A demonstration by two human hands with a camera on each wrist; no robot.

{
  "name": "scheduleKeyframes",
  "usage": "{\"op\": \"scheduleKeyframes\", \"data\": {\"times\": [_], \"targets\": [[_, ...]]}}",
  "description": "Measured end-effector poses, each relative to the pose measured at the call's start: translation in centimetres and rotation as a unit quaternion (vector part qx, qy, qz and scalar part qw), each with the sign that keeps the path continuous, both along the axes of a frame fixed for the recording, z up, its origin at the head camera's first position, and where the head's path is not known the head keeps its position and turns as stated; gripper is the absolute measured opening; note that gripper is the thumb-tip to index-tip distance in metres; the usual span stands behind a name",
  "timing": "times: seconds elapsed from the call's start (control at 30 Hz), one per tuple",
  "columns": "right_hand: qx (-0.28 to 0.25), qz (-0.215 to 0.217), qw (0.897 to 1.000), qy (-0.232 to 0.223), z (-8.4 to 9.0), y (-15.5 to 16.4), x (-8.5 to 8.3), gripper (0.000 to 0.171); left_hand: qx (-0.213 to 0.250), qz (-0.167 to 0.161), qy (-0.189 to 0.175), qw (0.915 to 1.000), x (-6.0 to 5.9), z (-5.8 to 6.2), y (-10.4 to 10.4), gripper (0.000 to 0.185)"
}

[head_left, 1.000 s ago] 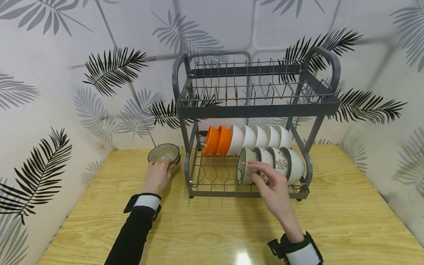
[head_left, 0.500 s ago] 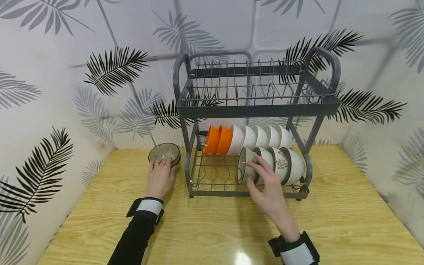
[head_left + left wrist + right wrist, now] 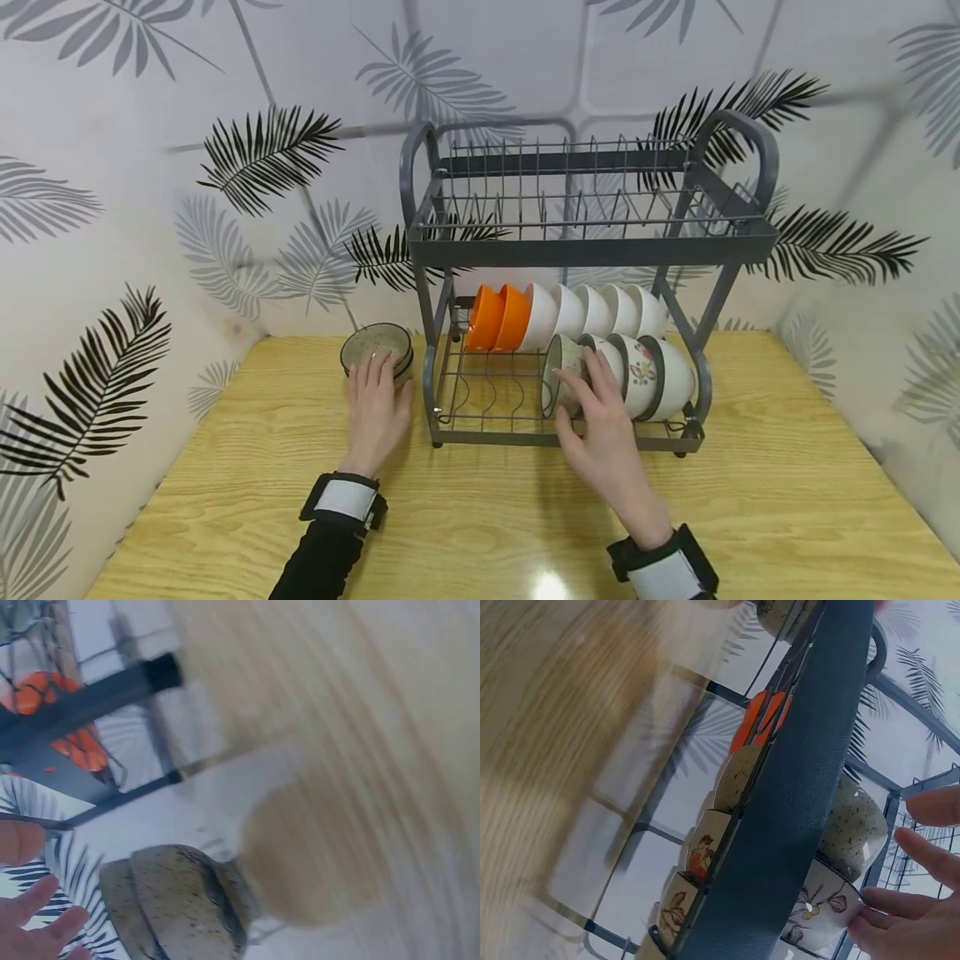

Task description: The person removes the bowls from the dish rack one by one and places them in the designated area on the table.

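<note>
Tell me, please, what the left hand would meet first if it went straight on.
The left hand would probably meet the stacked speckled bowls first, though depth is hard to judge.

there are two hands (image 3: pixel 377 421), thirteen bowls (image 3: pixel 487 321) and one rack (image 3: pixel 592 252).

The bare left hand (image 3: pixel 377 412) is pointing forward, back facing up, its relaxed fingers lying nearly straight and its thumb standing apart. A black fabric sleeve (image 3: pixel 318 562) is covering the left forearm, and a black-and-white strap (image 3: pixel 347 500) is circling that wrist. The bare right hand (image 3: pixel 603 433) is angling forward and leftward above a matching wrist strap (image 3: pixel 663 577), thumb standing apart from gently bent fingers.
</note>
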State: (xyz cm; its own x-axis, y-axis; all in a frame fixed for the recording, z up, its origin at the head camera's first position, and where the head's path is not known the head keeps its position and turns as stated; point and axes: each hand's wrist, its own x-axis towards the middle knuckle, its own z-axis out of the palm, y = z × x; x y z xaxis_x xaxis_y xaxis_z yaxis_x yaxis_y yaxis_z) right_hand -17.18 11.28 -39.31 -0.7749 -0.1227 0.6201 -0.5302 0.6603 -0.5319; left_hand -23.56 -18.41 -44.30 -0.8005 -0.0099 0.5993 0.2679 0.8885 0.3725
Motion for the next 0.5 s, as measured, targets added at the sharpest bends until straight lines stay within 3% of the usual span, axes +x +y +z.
{"op": "scheduleKeyframes", "data": {"times": [0.27, 0.5], "targets": [[0.117, -0.038, 0.992, -0.004, 0.1, -0.9, -0.6, 0.047, 0.101, -0.04, 0.007, 0.9941, 1.4, 1.1, 1.3, 0.039], [0.215, -0.097, 0.971, 0.034, 0.6, -2.0, -2.2, 0.055, 0.205, -0.082, 0.024, 0.9751, 3.3, 2.4, 2.9, 0.042]]}}
